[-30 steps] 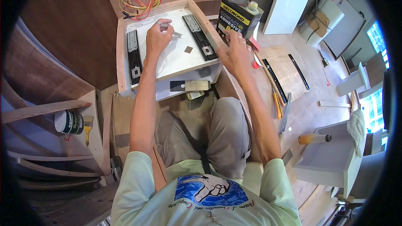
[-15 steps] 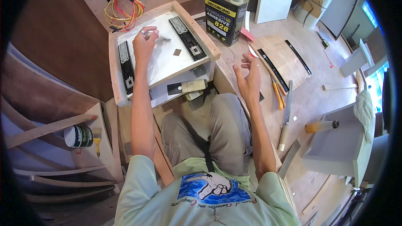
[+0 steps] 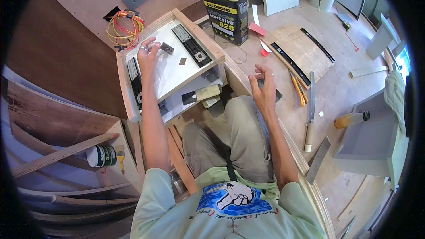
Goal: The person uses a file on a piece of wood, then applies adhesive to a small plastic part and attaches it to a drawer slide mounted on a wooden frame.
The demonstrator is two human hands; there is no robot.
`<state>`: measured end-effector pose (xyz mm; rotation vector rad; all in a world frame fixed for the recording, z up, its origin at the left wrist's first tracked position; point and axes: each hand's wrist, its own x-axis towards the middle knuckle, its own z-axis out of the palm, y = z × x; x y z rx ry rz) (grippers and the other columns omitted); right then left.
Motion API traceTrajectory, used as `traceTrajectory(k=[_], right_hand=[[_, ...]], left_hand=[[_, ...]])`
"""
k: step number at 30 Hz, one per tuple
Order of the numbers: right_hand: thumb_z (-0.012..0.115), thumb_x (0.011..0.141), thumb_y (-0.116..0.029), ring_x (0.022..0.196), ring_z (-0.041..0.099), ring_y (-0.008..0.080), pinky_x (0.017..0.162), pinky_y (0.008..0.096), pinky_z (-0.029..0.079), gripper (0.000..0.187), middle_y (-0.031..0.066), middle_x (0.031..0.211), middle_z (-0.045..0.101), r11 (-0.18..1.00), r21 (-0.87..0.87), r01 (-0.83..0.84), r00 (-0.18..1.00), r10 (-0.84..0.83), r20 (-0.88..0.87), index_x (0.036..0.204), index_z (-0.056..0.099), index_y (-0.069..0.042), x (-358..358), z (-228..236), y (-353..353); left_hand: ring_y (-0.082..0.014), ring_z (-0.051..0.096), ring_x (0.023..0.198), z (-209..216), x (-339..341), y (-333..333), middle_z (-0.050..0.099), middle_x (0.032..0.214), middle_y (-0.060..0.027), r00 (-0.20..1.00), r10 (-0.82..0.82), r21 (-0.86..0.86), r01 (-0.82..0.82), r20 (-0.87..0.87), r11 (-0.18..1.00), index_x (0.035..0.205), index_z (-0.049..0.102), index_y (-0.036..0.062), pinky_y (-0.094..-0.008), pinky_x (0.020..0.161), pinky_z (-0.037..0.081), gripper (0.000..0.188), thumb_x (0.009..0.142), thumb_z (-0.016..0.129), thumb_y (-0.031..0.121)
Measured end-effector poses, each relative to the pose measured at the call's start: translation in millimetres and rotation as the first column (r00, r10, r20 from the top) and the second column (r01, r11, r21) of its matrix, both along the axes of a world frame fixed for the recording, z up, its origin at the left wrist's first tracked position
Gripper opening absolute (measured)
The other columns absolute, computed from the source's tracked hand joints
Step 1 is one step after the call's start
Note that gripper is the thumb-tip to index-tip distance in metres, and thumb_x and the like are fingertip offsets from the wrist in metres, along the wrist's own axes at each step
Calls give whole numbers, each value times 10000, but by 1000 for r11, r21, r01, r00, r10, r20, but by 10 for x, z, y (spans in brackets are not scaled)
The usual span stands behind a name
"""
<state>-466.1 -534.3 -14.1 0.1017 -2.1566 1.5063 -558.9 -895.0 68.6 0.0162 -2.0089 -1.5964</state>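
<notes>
My left hand (image 3: pixel 148 57) is over the white panel (image 3: pixel 169 76) of a small wooden-framed box. Its thumb and fingers are closed at one end of a small dark rectangular piece (image 3: pixel 167 48). A brown square chip (image 3: pixel 182 61) lies on the panel, between two metal drawer slides, one on the right (image 3: pixel 191 45) and one on the left (image 3: pixel 134 79). My right hand (image 3: pixel 264 93) hovers at the bench edge with thumb and fingers apart. Below it a dark flat piece (image 3: pixel 278 95) shows, partly hidden by the hand.
A black adhesive can (image 3: pixel 226 17) stands behind the box. On the bench are black rails (image 3: pixel 290 64) on a thin board, orange-handled cutters (image 3: pixel 299 90), a long-bladed tool (image 3: pixel 311 115) and a bottle (image 3: pixel 351 120). Coiled wires (image 3: pixel 125 27) hang at the wall. A paint tub (image 3: pixel 101 156) sits at left.
The view has shifted slightly. The dark piece at my left fingers now shows its broad face instead of a pale, thin shape. My right hand has drawn back over the flat piece.
</notes>
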Motion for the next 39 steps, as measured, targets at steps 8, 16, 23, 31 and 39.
traceTrajectory(k=[8,16,23,31,39], right_hand=[[679,859,-134,902,616,242,853,396,437,376,127,1050,639,1000,-2,14,999,-14,29,1210,562,-68,55,-104,-4],[665,872,-133,896,623,256,837,410,444,351,138,1027,637,999,-37,8,1000,-7,20,1200,566,-58,86,-134,-8],[622,882,-84,822,636,269,778,387,467,269,137,902,653,996,-85,14,1000,-13,17,1148,589,-53,73,-184,50],[561,899,-50,781,640,293,747,400,462,213,120,851,671,997,-74,9,1000,-9,2,1108,598,-67,82,-198,16],[563,891,-38,761,642,299,728,397,451,215,114,806,676,999,1,35,999,-35,-7,1100,591,-74,70,-178,-1]], left_hand=[[-132,640,861,-70,-39,-33,691,950,-88,999,-36,103,36,-9,994,1119,630,22,-272,826,500,270,918,662,199],[-124,582,1001,-115,-103,-158,647,1119,-85,998,43,-9,-43,-55,999,1163,625,49,-275,866,444,321,942,627,282],[-135,599,968,95,89,238,666,1083,-102,998,51,-293,-43,22,955,1146,648,18,-291,873,465,317,928,633,247],[-284,666,899,45,365,1161,681,1074,-161,999,45,-729,-16,20,685,1035,716,31,-355,839,512,243,857,678,192],[-302,653,879,-100,161,1375,710,918,-144,983,182,-613,-160,-27,774,896,740,26,-381,838,493,161,832,690,165]])
